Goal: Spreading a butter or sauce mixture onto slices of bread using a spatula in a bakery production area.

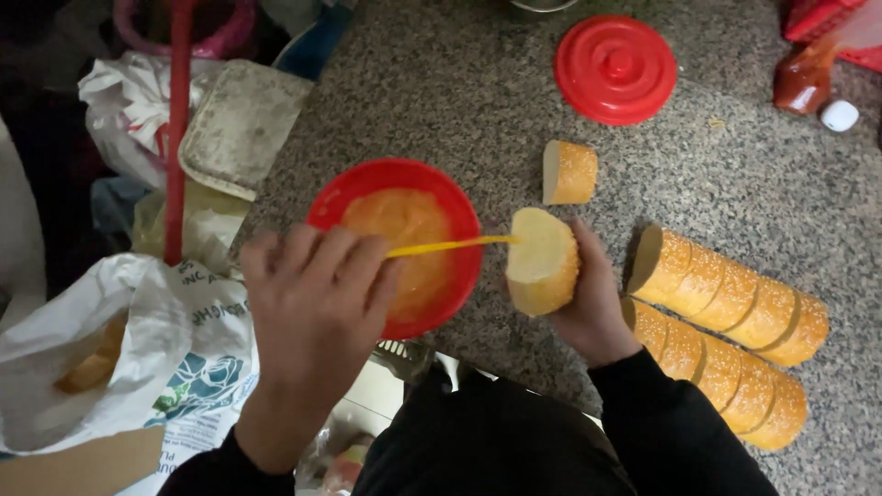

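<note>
The left hand (317, 294) hung over the near rim of the red bowl (323, 204), back of the hand up, fingers curled down and closed around the handle end of a thin yellow knife (450, 245). The blade ran level across the bowl, its tip touching the cut face of a bread piece (543, 260). The right hand (593, 308) cupped that piece from behind and below, fingers wrapped tight on the seeded crust, the pale cut face turned toward the bowl. Both sleeves were black.

The bowl held an orange spread (404, 230) and stood on a speckled grey stone counter (459, 83). Just beyond the held bread, a smaller bread chunk (570, 172) stood by itself. To the right lay two rows of sliced bread (730, 335), side by side, crusts dotted with seeds. Farther back sat a round red lid (616, 69), with a sauce bottle (807, 73) on its side and a white cap (839, 115) near it. Off the counter's left edge were white plastic bags (156, 358), a grubby square lid (241, 124) and a red pole (176, 129).
</note>
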